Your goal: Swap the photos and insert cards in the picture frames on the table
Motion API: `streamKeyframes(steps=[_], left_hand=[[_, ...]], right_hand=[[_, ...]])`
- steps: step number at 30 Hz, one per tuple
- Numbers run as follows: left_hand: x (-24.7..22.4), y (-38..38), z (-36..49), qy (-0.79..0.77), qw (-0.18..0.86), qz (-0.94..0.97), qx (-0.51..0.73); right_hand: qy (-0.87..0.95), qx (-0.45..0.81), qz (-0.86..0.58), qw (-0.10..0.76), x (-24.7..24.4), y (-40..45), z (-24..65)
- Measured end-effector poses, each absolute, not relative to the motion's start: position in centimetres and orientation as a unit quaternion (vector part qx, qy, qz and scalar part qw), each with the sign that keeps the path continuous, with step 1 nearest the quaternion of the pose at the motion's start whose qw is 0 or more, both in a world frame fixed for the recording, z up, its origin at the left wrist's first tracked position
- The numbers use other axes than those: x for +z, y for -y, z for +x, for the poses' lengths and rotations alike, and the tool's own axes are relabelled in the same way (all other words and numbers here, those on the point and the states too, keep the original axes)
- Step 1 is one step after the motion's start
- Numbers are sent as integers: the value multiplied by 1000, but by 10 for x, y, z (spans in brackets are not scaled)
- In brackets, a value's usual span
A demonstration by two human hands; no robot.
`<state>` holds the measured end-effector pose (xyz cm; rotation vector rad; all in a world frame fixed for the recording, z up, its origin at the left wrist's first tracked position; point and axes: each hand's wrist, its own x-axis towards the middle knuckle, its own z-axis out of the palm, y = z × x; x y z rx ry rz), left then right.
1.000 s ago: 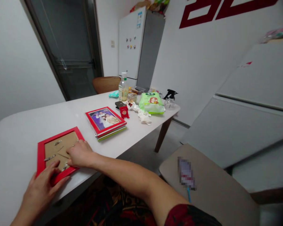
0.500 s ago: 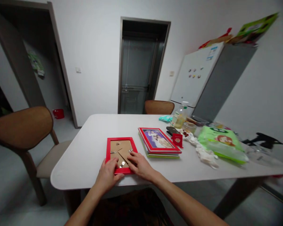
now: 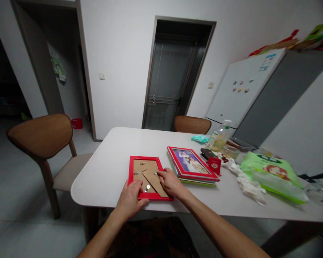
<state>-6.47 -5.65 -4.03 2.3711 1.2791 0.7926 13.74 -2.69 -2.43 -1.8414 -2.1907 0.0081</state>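
A red picture frame (image 3: pixel 131 168) lies face down at the table's front edge, its brown backing board (image 3: pixel 150 179) with a slanted stand leg facing up. Small metal clips (image 3: pixel 147 188) sit around the board. My left hand (image 3: pixel 130 199) grips the frame's lower left corner, fingers over the border and thumb along the bottom edge. With its fingers curled in, my right hand (image 3: pixel 171 182) presses at the clip on the right side; the fingertips partly cover that clip. Just right of the frame is a stack of picture frames (image 3: pixel 192 163), the top one red with a photo of people.
Right of the stack lie a small red booklet (image 3: pixel 214 166), a dark phone-like object (image 3: pixel 207 154), crumpled white tissue (image 3: pixel 249 186) and a green tissue pack (image 3: pixel 271 173). A clear bottle (image 3: pixel 218 139) stands behind. Wooden chairs (image 3: pixel 43 136) are at the left and far sides.
My right hand has moved from the lower right of the backing board up to the right-hand clip, its fingers now curled. The left hand keeps its place. The view has shifted left.
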Motion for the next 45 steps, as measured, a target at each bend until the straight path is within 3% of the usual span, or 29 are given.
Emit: streamKeyframes(steps=[15,24,35,45], left_hand=[[-43,58,-66,-446,173,826,298],[-46,56,-65,-442,179,826,301],[-42,60,-66,-436,183,821,319],[-43,66,-67,-442,187,819,313]], right_hand=[[773,-25,-622,122,-18,46,128],[873,10,-460,160,-16,80,99],[853,74,-477,200,-14,52,93],[805,46,-561,190,-30,-12,55]])
